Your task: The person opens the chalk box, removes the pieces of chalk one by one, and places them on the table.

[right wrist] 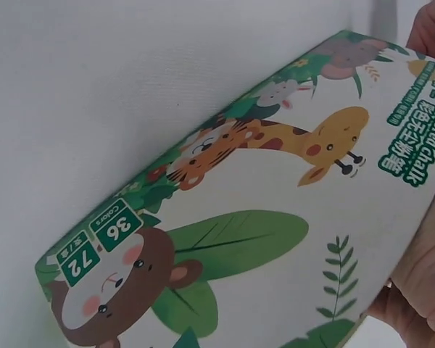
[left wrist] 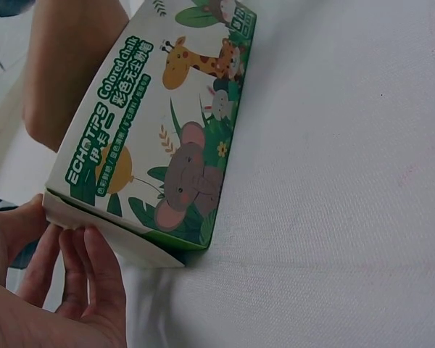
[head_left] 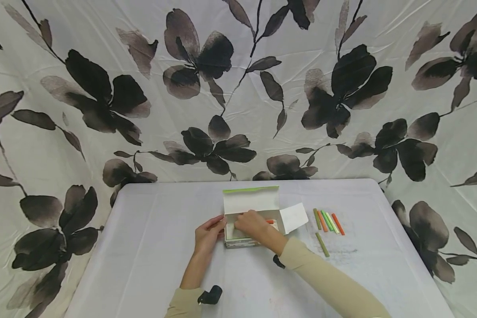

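A colored chalk box (head_left: pixel 238 244) printed with cartoon animals stands on the table, its lid (head_left: pixel 251 202) raised and a white side flap (head_left: pixel 294 218) folded out to the right. At the box's left end my left hand (head_left: pixel 207 235) pinches the edge by the end flap (left wrist: pixel 123 235), thumb on one side and fingers on the other. My right hand (head_left: pixel 257 226) reaches down into the box; its fingertips are hidden, so I cannot tell what they hold. Beside that hand an orange chalk (head_left: pixel 270 221) shows inside the box.
Right of the box lie several chalk sticks, among them an orange-red chalk (head_left: pixel 338 224), a green chalk (head_left: pixel 327 221) and an olive chalk (head_left: pixel 317 219). Nearer me is a separate olive chalk (head_left: pixel 322 244). A white cloth covers the table (head_left: pixel 143 256); a floral curtain (head_left: pixel 270 110) hangs behind.
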### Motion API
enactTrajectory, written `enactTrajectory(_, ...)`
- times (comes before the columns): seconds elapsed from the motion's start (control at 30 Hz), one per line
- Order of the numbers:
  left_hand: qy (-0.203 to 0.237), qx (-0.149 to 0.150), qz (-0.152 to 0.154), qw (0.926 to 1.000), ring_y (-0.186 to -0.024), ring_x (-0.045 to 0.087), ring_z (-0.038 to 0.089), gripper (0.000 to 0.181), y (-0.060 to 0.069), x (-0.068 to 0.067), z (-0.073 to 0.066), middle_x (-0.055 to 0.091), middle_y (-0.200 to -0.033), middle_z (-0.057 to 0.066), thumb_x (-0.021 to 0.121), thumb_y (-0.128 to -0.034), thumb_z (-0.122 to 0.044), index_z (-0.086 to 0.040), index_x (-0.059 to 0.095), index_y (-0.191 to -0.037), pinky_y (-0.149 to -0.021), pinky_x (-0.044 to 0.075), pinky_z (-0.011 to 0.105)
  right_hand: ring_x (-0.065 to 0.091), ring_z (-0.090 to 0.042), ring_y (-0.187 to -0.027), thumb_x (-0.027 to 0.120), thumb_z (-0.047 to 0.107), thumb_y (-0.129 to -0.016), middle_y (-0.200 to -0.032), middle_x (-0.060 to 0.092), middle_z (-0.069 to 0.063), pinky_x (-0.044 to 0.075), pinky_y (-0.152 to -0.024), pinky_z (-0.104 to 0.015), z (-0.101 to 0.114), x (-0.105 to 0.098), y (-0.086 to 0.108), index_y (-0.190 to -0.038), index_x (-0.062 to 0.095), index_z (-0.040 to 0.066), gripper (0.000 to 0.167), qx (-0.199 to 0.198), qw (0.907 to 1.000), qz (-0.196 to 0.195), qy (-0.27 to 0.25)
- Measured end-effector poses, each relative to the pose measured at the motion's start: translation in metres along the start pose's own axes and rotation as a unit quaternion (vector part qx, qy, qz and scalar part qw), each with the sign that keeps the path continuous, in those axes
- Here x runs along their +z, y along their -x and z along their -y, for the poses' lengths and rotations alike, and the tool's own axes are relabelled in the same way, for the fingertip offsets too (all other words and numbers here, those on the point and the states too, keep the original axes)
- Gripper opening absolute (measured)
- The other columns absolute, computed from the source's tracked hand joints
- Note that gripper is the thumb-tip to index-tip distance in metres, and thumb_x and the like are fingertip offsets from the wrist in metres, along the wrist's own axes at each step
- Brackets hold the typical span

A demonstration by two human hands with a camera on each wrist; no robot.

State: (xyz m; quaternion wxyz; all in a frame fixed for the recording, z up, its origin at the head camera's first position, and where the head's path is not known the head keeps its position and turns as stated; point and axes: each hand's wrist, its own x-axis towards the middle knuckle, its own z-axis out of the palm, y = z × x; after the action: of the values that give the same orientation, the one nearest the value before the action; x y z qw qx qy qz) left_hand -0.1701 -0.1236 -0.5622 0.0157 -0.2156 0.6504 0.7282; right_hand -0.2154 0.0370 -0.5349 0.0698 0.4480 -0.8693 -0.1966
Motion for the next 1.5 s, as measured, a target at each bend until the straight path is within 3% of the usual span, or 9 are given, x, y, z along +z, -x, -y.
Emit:
enactTrajectory(0.2,-0.005,-0.002,-0.002,1.0000,-0.083,0.069,0.019,0.036,-0.003,0.000,0.000,0.075,-0.097,0.004,0.078,-0.0926,-0.013,0.004,0.071,-0.123,-0.066,0.056,0.021,0.068,-0.012,-0.078,0.078,0.015,-0.088,-0.091,0.071,0.003,0.057,-0.066,-0.026,-0.007,-0.001,0.011,-0.093,0.075,0.020,0.008,0.001,0.9994,-0.017,-0.029)
enactTrajectory(0.33,-0.005,-0.006,-0.001,1.0000,-0.083,0.069,0.018,0.036,-0.003,-0.001,0.000,0.076,-0.100,0.007,0.078,-0.0926,-0.013,0.005,0.071,-0.123,-0.067,0.056,0.021,0.067,-0.012,-0.083,0.077,0.011,-0.091,-0.094,0.070,0.002,0.056,-0.072,-0.025,-0.014,0.000,0.019,-0.100,0.072,0.015,0.012,0.016,0.9918,-0.024,-0.125)
enactTrajectory(0.4,-0.003,-0.005,-0.001,1.0000,-0.081,0.069,0.016,0.037,-0.002,-0.001,-0.001,0.076,-0.102,0.008,0.078,-0.0925,-0.014,0.005,0.070,-0.124,-0.067,0.056,0.020,0.063,-0.012,-0.078,0.075,0.008,-0.093,-0.090,0.068,0.001,0.053,-0.071,-0.025,-0.019,-0.001,0.022,-0.098,0.069,0.012,0.009,0.023,0.9797,-0.023,-0.198)
enactTrajectory(0.5,-0.005,-0.006,-0.002,1.0000,-0.079,0.068,0.014,0.037,-0.002,-0.001,-0.001,0.076,-0.101,0.007,0.078,-0.0925,-0.015,0.005,0.070,-0.123,-0.067,0.056,0.020,0.055,-0.013,-0.073,0.070,0.004,-0.096,-0.086,0.066,0.001,0.049,-0.067,-0.028,-0.027,-0.002,0.028,-0.095,0.065,0.010,0.008,0.036,0.9537,-0.019,-0.298)
enactTrajectory(0.67,-0.009,-0.004,0.000,0.9999,-0.078,0.068,0.014,0.036,-0.003,0.000,0.000,0.074,-0.096,0.004,0.078,-0.0926,-0.014,0.005,0.071,-0.123,-0.067,0.056,0.021,0.060,-0.013,-0.078,0.071,0.002,-0.095,-0.092,0.070,-0.001,0.053,-0.070,-0.028,-0.039,-0.002,0.043,-0.102,0.070,0.006,0.008,0.060,0.9197,-0.042,-0.386)
enactTrajectory(0.93,-0.008,-0.003,-0.002,1.0000,-0.083,0.069,0.020,0.035,-0.004,0.001,0.003,0.074,-0.096,0.004,0.078,-0.0923,-0.014,0.005,0.071,-0.122,-0.065,0.056,0.021,0.068,-0.016,-0.084,0.074,0.002,-0.094,-0.096,0.072,-0.008,0.056,-0.075,-0.025,-0.058,-0.005,0.065,-0.106,0.071,-0.002,0.013,0.062,0.8798,-0.106,-0.459)
enactTrajectory(1.17,-0.008,-0.001,-0.002,1.0000,-0.085,0.069,0.019,0.037,-0.006,0.001,0.005,0.074,-0.096,0.003,0.079,-0.0919,-0.016,0.005,0.071,-0.122,-0.067,0.056,0.022,0.070,-0.019,-0.087,0.073,0.000,-0.093,-0.099,0.073,-0.016,0.058,-0.077,-0.026,-0.072,-0.013,0.084,-0.107,0.070,-0.004,0.015,0.090,0.8448,-0.123,-0.513)
enactTrajectory(1.5,-0.008,-0.006,0.005,0.9999,-0.085,0.069,0.017,0.037,-0.003,-0.001,0.002,0.075,-0.100,0.005,0.078,-0.0930,-0.015,0.004,0.070,-0.124,-0.067,0.056,0.020,0.070,-0.018,-0.086,0.076,0.002,-0.092,-0.093,0.072,-0.006,0.060,-0.079,-0.033,-0.087,-0.013,0.109,-0.107,0.071,-0.001,0.017,0.139,0.8068,-0.149,-0.554)
